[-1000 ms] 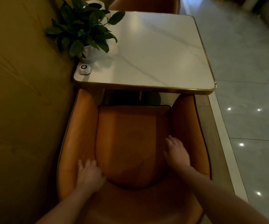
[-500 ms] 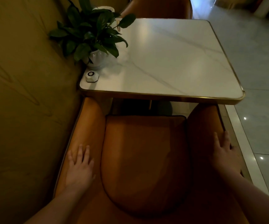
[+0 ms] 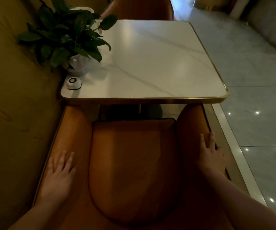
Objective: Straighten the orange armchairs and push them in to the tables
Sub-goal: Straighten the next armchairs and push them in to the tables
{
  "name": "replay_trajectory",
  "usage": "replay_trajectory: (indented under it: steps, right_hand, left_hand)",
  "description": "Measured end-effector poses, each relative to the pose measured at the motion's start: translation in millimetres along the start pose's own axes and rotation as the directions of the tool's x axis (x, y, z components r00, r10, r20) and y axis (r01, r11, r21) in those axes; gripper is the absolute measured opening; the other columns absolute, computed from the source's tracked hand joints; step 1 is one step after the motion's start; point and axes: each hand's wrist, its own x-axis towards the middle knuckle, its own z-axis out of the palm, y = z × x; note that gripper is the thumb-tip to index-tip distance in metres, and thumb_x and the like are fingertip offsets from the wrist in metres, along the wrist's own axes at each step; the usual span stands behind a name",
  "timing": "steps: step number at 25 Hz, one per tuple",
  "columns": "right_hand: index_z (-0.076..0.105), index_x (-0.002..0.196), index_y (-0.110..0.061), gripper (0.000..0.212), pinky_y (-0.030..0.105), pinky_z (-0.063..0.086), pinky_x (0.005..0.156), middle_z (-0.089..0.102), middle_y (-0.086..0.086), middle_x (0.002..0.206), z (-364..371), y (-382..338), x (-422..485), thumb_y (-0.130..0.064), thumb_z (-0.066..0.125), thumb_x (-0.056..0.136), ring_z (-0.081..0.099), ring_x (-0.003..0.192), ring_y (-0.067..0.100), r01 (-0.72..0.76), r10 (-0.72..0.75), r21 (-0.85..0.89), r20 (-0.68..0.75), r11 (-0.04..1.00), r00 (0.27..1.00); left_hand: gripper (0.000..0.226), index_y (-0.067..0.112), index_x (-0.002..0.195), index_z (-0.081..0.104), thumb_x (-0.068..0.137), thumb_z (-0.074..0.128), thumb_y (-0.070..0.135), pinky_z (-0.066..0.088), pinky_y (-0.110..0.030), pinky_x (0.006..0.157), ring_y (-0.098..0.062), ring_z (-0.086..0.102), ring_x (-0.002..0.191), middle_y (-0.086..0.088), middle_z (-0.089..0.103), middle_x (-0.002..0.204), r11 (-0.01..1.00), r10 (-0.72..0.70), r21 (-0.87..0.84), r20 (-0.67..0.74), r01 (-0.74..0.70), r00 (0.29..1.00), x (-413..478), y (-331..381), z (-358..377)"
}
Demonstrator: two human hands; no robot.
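Head view: left hand (image 3: 57, 175), right hand (image 3: 211, 156) flat on armchair (image 3: 130, 163) arms.

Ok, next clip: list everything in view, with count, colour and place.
Armchair: 1, orange, nearest, fronts of its arms at the table edge.
Far armchair: 1, orange, beyond the table.
Table: 1, white marble top with gold rim, centre.
Plant: 1, green in a white pot, table's left side.
Button: 1, white, table's near left corner.
Wall: yellowish, left.
Floor: grey tiles, right.
Left hand: flat on the left arm.
Right hand: on the right arm's outer edge.
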Motion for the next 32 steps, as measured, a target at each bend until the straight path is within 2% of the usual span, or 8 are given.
replay_trajectory:
  steps: [3,13,16,19,22,26,30,32]
  right_hand:
    - [-0.009,0.154,-0.036,0.105,0.048,0.050,0.093,-0.022,0.001,0.162,-3.0,-0.1,1.2,-0.026,0.070,0.087,0.042,0.120,0.037,0.003,-0.003,-0.009,-0.003,1.000,1.000]
    - [-0.014,0.154,-0.036,0.110,0.033,0.053,0.077,-0.027,0.003,0.161,-8.0,2.4,-4.5,-0.036,0.071,0.084,0.047,0.106,0.028,0.063,-0.061,-0.067,0.030,0.996,0.998]
    - [-0.016,0.153,-0.036,0.110,0.033,0.053,0.079,-0.029,0.004,0.160,-5.3,1.6,-5.2,-0.042,0.068,0.083,0.047,0.109,0.028,0.056,-0.056,-0.111,0.005,0.992,0.998]
    - [-0.020,0.151,-0.035,0.114,0.039,0.054,0.084,-0.031,0.005,0.159,-7.9,-3.0,-4.1,-0.048,0.068,0.081,0.044,0.117,0.031,0.046,-0.040,-0.110,0.053,0.993,0.998]
    - [-0.022,0.151,-0.032,0.111,0.048,0.047,0.099,-0.033,0.009,0.158,-7.1,-7.9,-7.3,-0.045,0.066,0.084,0.035,0.130,0.037,0.028,-0.017,-0.135,0.079,0.990,0.997]
    - [-0.025,0.151,-0.030,0.110,0.052,0.044,0.102,-0.034,0.011,0.157,-8.5,-10.8,-6.1,-0.042,0.064,0.087,0.029,0.131,0.041,0.030,-0.014,-0.143,0.115,0.989,0.993]
    - [-0.026,0.149,-0.030,0.117,0.056,0.042,0.103,-0.035,0.009,0.157,-2.9,-9.4,-5.5,-0.043,0.069,0.083,0.021,0.136,0.042,0.024,-0.009,-0.131,0.113,0.991,0.994]
    - [-0.025,0.150,-0.031,0.116,0.057,0.041,0.105,-0.034,0.007,0.158,-3.3,-8.8,-5.7,-0.040,0.069,0.084,0.016,0.139,0.043,0.020,-0.007,-0.113,0.115,0.993,0.993]
  left_hand:
    - [0.040,0.011,0.092,0.078,0.053,0.086,0.010,0.011,-0.073,0.113,-0.049,0.020,0.146,-0.023,0.044,0.149,0.995,0.022,-0.093,-0.120,-0.033,0.993,-1.0,-3.7,15.4]
    - [0.041,0.013,0.091,0.079,0.052,0.086,0.016,0.014,-0.071,0.113,-0.047,0.024,0.144,-0.021,0.047,0.148,0.988,-0.021,-0.155,-0.129,0.000,0.991,2.7,-9.3,16.6]
    - [0.026,0.014,0.090,0.078,0.064,0.077,0.017,0.013,-0.071,0.114,-0.045,0.016,0.148,-0.020,0.047,0.148,0.986,-0.017,-0.166,-0.123,-0.004,0.992,5.9,-8.9,15.0]
    - [0.030,0.015,0.089,0.078,0.060,0.084,0.018,0.013,-0.071,0.114,-0.042,0.001,0.150,-0.020,0.046,0.149,0.986,-0.026,-0.164,-0.041,0.019,0.999,6.2,-10.3,17.2]
    - [0.031,0.023,0.110,0.073,0.080,0.069,0.027,0.001,-0.070,0.115,-0.042,-0.011,0.149,-0.017,0.023,0.161,0.997,-0.036,-0.073,0.021,0.037,0.999,2.9,-4.0,1.5]
    - [0.040,0.029,0.138,0.050,0.100,0.036,0.030,-0.017,-0.068,0.111,-0.043,-0.031,0.143,-0.014,-0.020,0.163,1.000,-0.011,0.028,0.072,0.009,0.997,2.9,1.0,-13.5]
    - [0.039,0.028,0.134,0.053,0.100,0.034,0.029,-0.016,-0.069,0.111,-0.044,-0.029,0.144,-0.015,-0.018,0.163,1.000,-0.005,0.030,0.087,0.003,0.996,1.4,2.6,-16.7]
    - [0.033,0.027,0.124,0.063,0.095,0.047,0.031,-0.013,-0.069,0.113,-0.045,-0.020,0.147,-0.016,-0.004,0.165,1.000,-0.011,0.003,0.035,0.011,0.999,1.1,-0.1,-10.9]
